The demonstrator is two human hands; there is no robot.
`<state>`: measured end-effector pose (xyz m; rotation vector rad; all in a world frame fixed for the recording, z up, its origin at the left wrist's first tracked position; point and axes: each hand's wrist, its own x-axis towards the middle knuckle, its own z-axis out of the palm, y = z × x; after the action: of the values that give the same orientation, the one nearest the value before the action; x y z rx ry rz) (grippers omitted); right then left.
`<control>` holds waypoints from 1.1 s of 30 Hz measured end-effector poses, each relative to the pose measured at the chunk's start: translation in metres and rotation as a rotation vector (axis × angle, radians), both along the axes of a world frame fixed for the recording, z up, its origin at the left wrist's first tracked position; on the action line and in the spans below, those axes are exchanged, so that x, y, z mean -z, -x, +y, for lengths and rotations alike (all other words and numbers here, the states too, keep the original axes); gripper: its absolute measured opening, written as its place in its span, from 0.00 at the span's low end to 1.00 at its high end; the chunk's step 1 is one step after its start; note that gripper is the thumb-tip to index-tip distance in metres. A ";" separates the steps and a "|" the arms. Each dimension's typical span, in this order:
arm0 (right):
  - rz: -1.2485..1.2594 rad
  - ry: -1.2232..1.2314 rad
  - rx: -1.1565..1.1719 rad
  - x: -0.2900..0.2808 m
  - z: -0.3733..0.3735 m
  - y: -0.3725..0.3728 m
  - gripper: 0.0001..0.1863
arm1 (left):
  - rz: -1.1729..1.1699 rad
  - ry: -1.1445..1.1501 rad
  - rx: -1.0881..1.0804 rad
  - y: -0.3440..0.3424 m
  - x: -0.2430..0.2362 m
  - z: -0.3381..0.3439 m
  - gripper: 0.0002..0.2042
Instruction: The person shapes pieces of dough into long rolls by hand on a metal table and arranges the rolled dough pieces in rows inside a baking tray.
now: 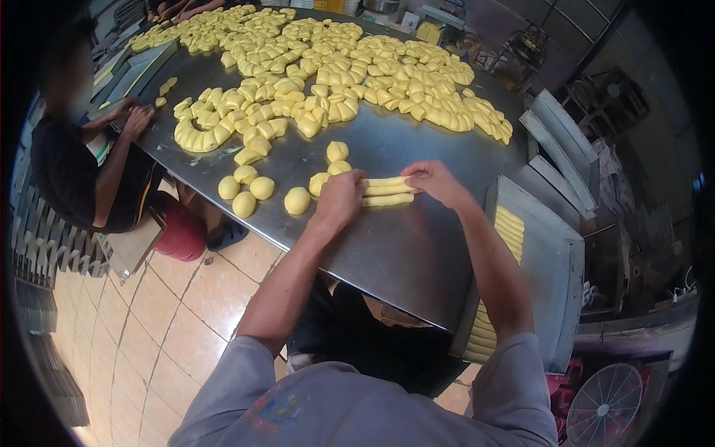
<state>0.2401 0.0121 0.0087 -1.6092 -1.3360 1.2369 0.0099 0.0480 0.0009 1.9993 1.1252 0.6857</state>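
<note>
Three yellow dough ropes [389, 200] lie side by side on the steel table in front of me. My left hand [342, 197] is closed at their left ends, its fingertips partly hidden behind the back of the hand. At the right end, my right hand [438, 183] pinches the upper ropes between thumb and fingers; the nearest rope ends just short of it. Several round dough balls [297, 200] sit left of my left hand, some partly behind it.
Large piles of yellow dough pieces [328, 67] cover the far side of the steel table [387, 253]. A metal tray [547, 272] with rows of dough ropes [509, 231] stands by my right arm. More trays [555, 160] lie beyond it. A co-worker [89, 141] sits at the left edge.
</note>
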 end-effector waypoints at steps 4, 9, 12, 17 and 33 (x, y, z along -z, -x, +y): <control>-0.051 -0.032 0.005 0.002 -0.001 -0.001 0.12 | 0.083 -0.034 -0.010 0.001 -0.002 0.000 0.12; -0.354 -0.075 -0.050 -0.003 -0.001 0.003 0.14 | 0.208 -0.246 -0.012 0.000 0.002 -0.006 0.13; -0.551 0.026 -0.187 -0.020 -0.003 0.011 0.21 | 0.217 -0.257 0.015 -0.003 0.004 -0.005 0.14; -0.789 -0.139 -0.266 -0.025 -0.020 0.027 0.30 | 0.405 -0.485 0.108 -0.022 -0.001 -0.015 0.31; -0.755 -0.254 -0.374 0.000 -0.014 0.019 0.25 | 0.304 -0.359 0.331 -0.022 0.013 -0.004 0.30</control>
<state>0.2215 -0.0020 0.0090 -1.7557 -2.2387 0.5996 0.0322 0.0441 -0.0119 2.5890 0.8433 0.4409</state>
